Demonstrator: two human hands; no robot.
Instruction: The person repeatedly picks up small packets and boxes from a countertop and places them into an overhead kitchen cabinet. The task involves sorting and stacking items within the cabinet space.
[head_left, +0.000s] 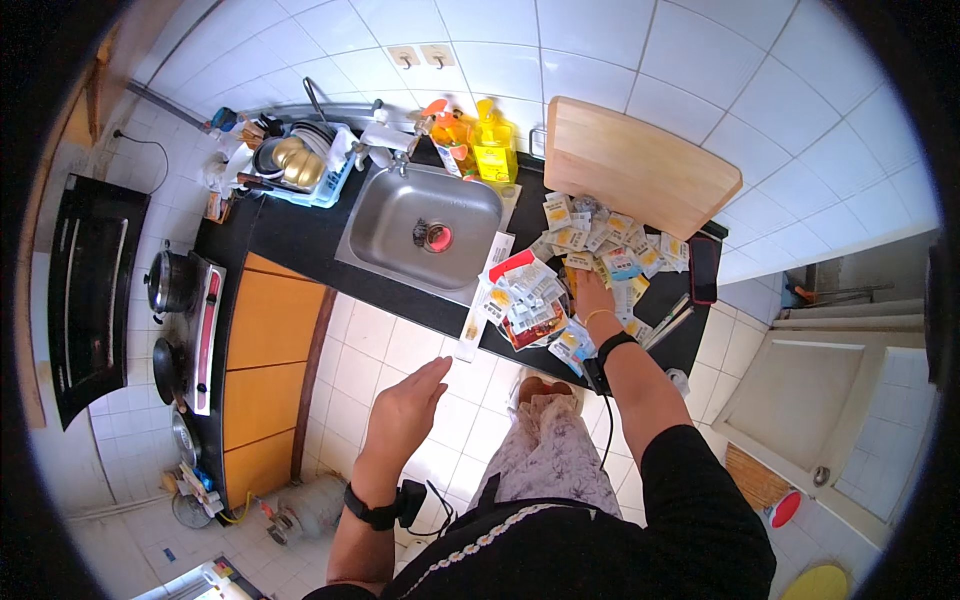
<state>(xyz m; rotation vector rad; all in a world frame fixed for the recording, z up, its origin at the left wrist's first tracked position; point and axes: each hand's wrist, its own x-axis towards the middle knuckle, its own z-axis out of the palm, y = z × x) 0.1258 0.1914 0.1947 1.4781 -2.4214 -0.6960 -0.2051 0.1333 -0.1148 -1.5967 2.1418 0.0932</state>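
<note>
My left hand hangs in the air over the tiled floor, in front of the counter's edge. Its fingers are stretched out, and nothing shows in it. My right hand reaches into a spread of small printed packets on the black countertop. A yellow packet lies at its fingertips; whether they grip it is hidden. Left of that hand, white and blue packets are heaped on a red printed package. More blue-and-white packets lie near the front edge, below my right wrist.
A steel sink lies left of the packets, with a long white strip along its right side. Behind stand an orange spray bottle, a yellow pump bottle and a wooden board. A phone lies at the right edge.
</note>
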